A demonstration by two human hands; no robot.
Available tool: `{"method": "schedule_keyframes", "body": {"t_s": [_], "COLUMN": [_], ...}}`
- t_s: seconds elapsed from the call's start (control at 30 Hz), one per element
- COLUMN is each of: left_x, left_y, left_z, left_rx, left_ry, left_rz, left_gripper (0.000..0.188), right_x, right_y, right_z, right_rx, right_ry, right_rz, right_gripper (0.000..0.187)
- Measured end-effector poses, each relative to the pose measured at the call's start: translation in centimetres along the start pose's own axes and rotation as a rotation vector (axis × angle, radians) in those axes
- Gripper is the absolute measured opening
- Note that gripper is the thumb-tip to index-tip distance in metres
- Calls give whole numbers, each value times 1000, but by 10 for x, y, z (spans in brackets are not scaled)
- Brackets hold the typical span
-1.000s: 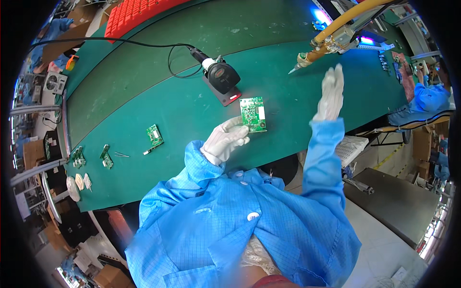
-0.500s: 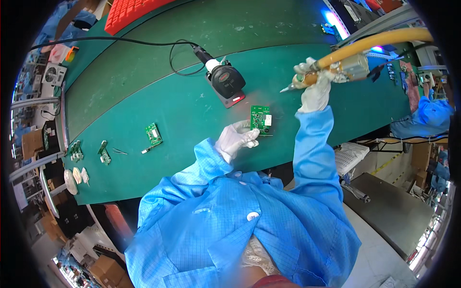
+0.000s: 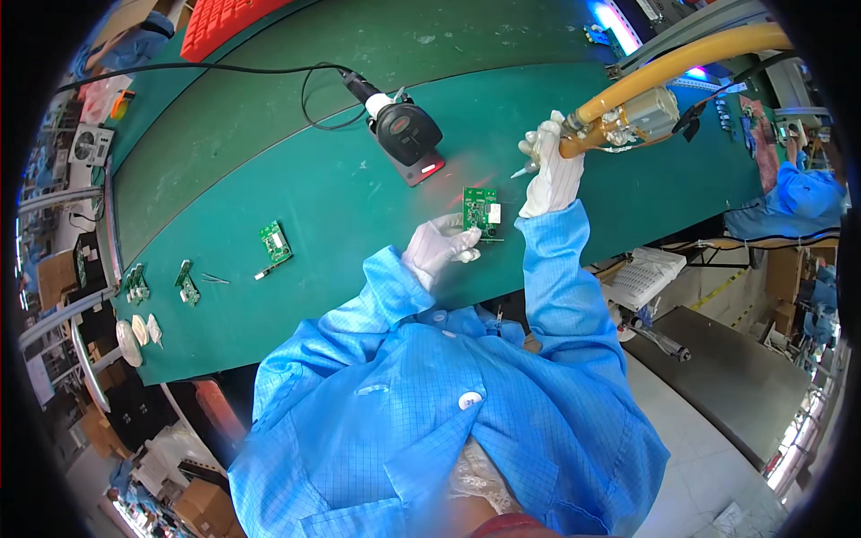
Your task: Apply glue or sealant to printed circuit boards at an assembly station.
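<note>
My gloved left hand (image 3: 437,251) pinches a green circuit board (image 3: 478,204) by its lower left edge, just above the green mat. The board carries a white label and a dark round part. My gloved right hand (image 3: 552,175) is wrapped round a dispensing gun (image 3: 647,117) fed by a thick yellow hose. Its pale pointed nozzle sticks out to the left of my fingers, above and right of the board, apart from it. Beyond the board a black barcode scanner (image 3: 408,136) stands with its red-lit end toward the board.
On the mat (image 3: 359,206) to the left lie another circuit board (image 3: 275,240), tweezers (image 3: 215,279) and several smaller boards (image 3: 136,283). Pale oval pieces (image 3: 129,343) rest at the left edge. A black cable (image 3: 215,66) crosses the back; a red tray (image 3: 229,25) sits far left.
The right hand has moved left with the gun, bringing the nozzle closer to the board. The left hand still holds the board. The whole view has shifted slightly.
</note>
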State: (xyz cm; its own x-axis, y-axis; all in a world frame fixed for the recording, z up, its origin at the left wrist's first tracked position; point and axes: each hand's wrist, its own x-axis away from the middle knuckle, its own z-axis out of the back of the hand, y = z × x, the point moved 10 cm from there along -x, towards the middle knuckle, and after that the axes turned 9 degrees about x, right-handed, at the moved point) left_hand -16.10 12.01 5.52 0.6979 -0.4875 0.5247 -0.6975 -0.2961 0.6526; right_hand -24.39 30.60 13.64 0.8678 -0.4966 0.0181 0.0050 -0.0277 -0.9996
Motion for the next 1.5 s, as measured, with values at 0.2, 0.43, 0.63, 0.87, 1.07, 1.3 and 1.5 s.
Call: {"method": "schedule_keyframes", "body": {"t_s": [0.2, 0.43, 0.63, 0.87, 1.07, 1.3, 1.5], "left_x": [-12, -19, -22, -5, -7, -5, -5], "left_y": [-20, -22, -16, 8, 3, 6, 6], "left_z": [14, 4, 7, -4, -2, 1, -2], "left_rx": [-58, -163, -559, -794, -788, -799, -713], "left_ry": [95, -13, 51, 129, 105, 177, 129], "left_rz": [30, -38, -178, -154, -198, -207, -188], "left_gripper": [43, 41, 52, 52, 53, 57, 56], "right_x": [14, 45, 61, 60, 59, 56, 54], "right_y": [3, 1, 7, 2, 2, 2, 4], "right_z": [-12, -23, -20, -18, -16, -17, -16], "right_rx": [-48, -139, -179, -188, -142, -155, -142], "right_ry": [-41, -125, -145, -108, -93, -80, -67], "right_rz": [-26, -56, -96, -39, -36, -20, -17], "right_gripper": [55, 51, 46, 57, 51, 47, 47]}}
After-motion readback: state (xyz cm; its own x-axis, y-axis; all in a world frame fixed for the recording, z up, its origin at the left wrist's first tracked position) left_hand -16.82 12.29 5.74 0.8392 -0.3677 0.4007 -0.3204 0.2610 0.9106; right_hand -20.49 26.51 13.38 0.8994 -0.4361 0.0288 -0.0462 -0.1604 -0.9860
